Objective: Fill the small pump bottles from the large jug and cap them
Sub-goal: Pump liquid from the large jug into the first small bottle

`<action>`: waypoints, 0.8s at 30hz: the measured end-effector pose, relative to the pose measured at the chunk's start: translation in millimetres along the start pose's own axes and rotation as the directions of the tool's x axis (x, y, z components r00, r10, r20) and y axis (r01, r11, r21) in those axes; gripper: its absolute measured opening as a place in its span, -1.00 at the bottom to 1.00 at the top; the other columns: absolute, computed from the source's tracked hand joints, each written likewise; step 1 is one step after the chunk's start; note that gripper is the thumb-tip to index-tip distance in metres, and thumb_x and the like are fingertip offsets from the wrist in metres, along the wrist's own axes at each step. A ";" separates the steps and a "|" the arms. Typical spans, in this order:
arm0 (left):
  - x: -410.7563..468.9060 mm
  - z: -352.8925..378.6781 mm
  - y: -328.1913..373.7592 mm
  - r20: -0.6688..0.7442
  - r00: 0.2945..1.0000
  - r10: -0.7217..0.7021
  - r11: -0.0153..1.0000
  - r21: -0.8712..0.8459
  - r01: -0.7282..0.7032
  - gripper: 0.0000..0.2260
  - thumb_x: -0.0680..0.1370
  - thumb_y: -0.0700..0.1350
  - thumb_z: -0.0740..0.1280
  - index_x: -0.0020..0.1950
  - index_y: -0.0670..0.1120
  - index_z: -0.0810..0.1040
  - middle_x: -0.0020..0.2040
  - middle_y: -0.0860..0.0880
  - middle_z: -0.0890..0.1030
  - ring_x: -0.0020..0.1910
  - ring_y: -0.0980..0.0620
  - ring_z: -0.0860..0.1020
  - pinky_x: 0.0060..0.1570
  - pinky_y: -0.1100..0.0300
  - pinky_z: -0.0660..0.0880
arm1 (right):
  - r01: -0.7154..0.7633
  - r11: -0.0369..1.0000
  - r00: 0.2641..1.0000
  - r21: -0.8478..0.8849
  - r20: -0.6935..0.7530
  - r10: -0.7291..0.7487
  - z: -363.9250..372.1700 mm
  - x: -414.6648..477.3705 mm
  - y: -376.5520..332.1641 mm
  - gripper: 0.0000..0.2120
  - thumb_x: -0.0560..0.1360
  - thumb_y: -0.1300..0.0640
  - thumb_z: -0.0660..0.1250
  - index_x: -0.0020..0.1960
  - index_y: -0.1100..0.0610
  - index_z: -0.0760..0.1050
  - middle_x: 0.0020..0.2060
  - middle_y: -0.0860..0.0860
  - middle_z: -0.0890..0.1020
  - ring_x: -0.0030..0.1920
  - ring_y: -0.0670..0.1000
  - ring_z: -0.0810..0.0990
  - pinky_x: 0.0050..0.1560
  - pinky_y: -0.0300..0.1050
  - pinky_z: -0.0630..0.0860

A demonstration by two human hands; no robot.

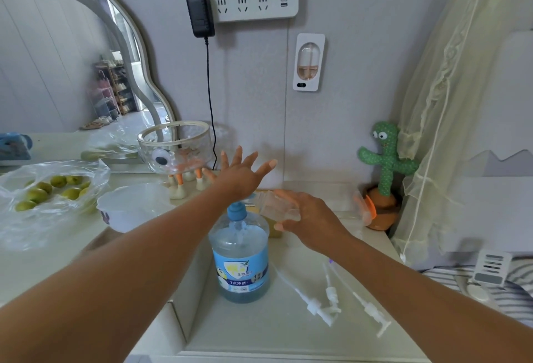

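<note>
The white table (259,333) carries everything, and the large jug (240,253) stands upright near its middle, close to the person. Its blue top (236,212) is on, and the blue liquid seems to fill only the lower part. I judge that the jug is stiff, smooth plastic and rather heavy for one hand. It is wide, so it would be safer to take it with one hand round the neck and the other hand under or against the body, because the label side can be slippery. The left hand (240,176) hovers above and behind the jug with all fingers straight and spread apart. It holds nothing, and the wrist hides a part of the blue top. The right hand (310,215) is just to the right of the jug's shoulder. Its fingers lie over and its thumb lies under a small clear bottle (277,206), so they appear to be closed round it, although this part is blurred. The bottle is tilted, looks empty and has no pump on it. It is probably light and thin-walled, so a strong squeeze could bend it; a hold round the middle, with the mouth left free, would serve best. Three white pump heads (315,305) with long thin tubes lie flat on the table to the right of the jug, near each other, and no hand touches them. I think filling has not begun.
</note>
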State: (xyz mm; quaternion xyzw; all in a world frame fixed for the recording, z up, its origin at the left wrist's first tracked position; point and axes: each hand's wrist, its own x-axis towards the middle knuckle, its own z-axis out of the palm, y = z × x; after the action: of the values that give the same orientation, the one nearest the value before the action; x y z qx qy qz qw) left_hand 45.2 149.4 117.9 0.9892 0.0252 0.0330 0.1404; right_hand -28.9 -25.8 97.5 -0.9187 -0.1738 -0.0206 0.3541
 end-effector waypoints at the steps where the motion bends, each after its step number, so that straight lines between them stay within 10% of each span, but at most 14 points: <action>1: 1.9 2.8 -1.8 -0.005 1.000 0.024 0.999 0.036 -0.024 0.01 0.16 0.62 -0.43 0.54 0.24 -0.06 0.58 0.04 -0.17 0.52 -0.12 -0.32 0.40 -0.36 -0.28 | -0.004 1.000 1.000 0.009 0.000 0.004 2.1 -0.1 1.1 -0.43 0.41 0.04 0.44 0.36 -0.18 0.36 0.18 -0.02 0.56 0.19 0.06 0.52 0.20 0.14 0.47; 9: -18.2 4.5 6.8 -0.038 0.999 0.011 0.999 0.050 -0.009 -0.35 0.48 0.45 -0.13 0.54 0.25 0.01 0.58 0.11 -0.16 0.54 -0.09 -0.26 0.31 -0.39 -0.35 | 0.002 1.000 0.999 0.025 0.048 -0.003 8.0 -8.5 0.2 -0.45 0.42 0.04 0.43 0.37 -0.11 0.39 0.18 -0.03 0.61 0.14 0.03 0.57 0.17 0.03 0.52; 20: 6.4 7.7 -5.4 -0.034 0.999 0.005 1.000 -0.019 -0.006 0.07 0.10 0.64 -0.40 0.54 0.22 -0.02 0.57 0.05 -0.14 0.53 -0.14 -0.29 0.43 -0.31 -0.20 | -0.009 1.000 1.000 0.019 0.015 0.008 1.7 -0.5 -0.4 -0.44 0.43 0.06 0.43 0.38 -0.13 0.37 0.20 -0.01 0.57 0.18 0.06 0.53 0.19 0.08 0.50; 24: -6.0 9.3 0.2 -0.071 0.997 0.010 1.000 -0.014 -0.011 -0.14 0.32 0.58 -0.23 0.54 0.23 0.01 0.58 0.08 -0.13 0.54 -0.11 -0.27 0.35 -0.41 -0.32 | -0.028 0.999 1.000 0.040 0.014 0.027 9.8 -1.0 3.8 -0.42 0.40 0.05 0.45 0.37 -0.17 0.36 0.21 -0.05 0.56 0.20 0.03 0.53 0.22 0.10 0.47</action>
State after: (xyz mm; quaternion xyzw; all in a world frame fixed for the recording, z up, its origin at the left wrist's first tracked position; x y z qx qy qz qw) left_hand 39.9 146.3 108.7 0.9865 0.0247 0.0688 0.1464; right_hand -29.4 -22.3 87.5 -0.9138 -0.1637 -0.0062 0.3717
